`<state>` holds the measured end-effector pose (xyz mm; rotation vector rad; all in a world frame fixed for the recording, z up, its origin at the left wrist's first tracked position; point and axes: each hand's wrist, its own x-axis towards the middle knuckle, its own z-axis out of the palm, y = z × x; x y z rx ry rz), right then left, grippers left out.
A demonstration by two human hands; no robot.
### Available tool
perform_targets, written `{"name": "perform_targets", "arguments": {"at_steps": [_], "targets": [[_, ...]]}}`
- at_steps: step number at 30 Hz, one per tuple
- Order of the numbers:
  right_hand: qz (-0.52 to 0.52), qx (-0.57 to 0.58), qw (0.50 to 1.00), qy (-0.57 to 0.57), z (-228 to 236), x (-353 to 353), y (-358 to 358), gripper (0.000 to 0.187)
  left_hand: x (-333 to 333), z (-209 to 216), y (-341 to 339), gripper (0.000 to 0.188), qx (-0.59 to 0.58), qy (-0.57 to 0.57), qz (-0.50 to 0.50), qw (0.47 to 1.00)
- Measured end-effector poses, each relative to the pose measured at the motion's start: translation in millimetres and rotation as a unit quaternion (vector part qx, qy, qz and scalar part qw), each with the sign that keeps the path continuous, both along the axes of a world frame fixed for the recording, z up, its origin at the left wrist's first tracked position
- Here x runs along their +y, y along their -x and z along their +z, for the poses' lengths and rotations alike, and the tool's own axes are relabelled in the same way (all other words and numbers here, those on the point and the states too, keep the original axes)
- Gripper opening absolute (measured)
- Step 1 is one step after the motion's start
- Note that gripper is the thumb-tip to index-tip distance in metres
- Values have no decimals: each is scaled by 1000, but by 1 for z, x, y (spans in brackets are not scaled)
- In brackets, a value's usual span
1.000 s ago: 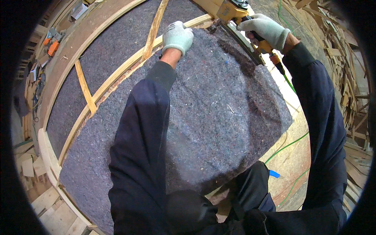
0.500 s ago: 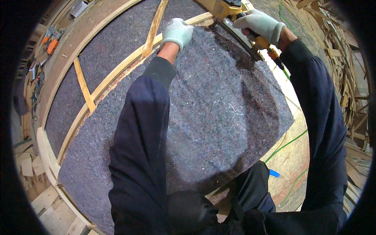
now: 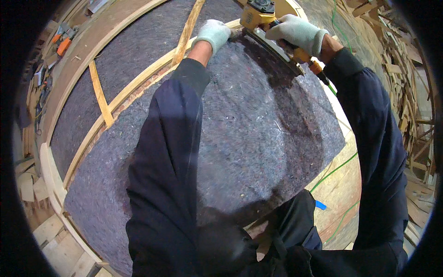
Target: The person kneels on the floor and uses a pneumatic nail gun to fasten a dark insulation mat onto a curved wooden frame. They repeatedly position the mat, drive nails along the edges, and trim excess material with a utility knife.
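A grey, speckled felt sheet [image 3: 240,124] spreads over the middle, its far edge lying along a curved wooden rail [image 3: 131,87]. My left hand [image 3: 213,36], in a pale knitted glove, is closed at that far edge, its fingertips partly hidden against the felt. My right hand [image 3: 297,33], gloved too, grips the handle of a yellow and black air stapler [image 3: 258,15]. The tool's nose is close to the rail, right of my left hand. Its long magazine [image 3: 276,51] slants over the felt, and a green hose [image 3: 332,89] leaves the handle's end.
Wooden crosspieces [image 3: 100,92] join the inner rail to an outer curved rail [image 3: 69,87], with more felt between. At right lies a pale board [image 3: 339,184] with a blue object [image 3: 320,205] and green hose. Wood offcuts [image 3: 406,83] pile up at far right. Orange tools [image 3: 63,47] lie far left.
My left hand has shifted a little to the right along the felt's edge. The stapler and my right hand have moved slightly left, closer to it.
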<state>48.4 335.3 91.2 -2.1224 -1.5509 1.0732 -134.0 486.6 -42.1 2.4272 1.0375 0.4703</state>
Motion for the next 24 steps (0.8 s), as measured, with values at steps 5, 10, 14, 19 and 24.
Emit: {"name": "perform_targets", "arguments": {"at_steps": [5, 10, 14, 19, 24], "targets": [[22, 25, 999, -22, 9, 0, 6, 28, -2, 19, 54, 36, -121, 194, 24, 973], [-4, 42, 999, 11, 9, 4, 32, 30, -29, 37, 166, 41, -51, 56, 58, 996], [3, -4, 1000, 15, 6, 8, 38, 33, -70, 49, 249, 32, 21, 21, 78, 996], [9, 43, 998, -35, 8, -4, 28, 29, -104, 51, 292, 24, -11, 36, 101, 994], [5, 22, 1000, -20, 15, -15, 34, 29, -103, 45, 297, 23, -13, 35, 94, 995]]}}
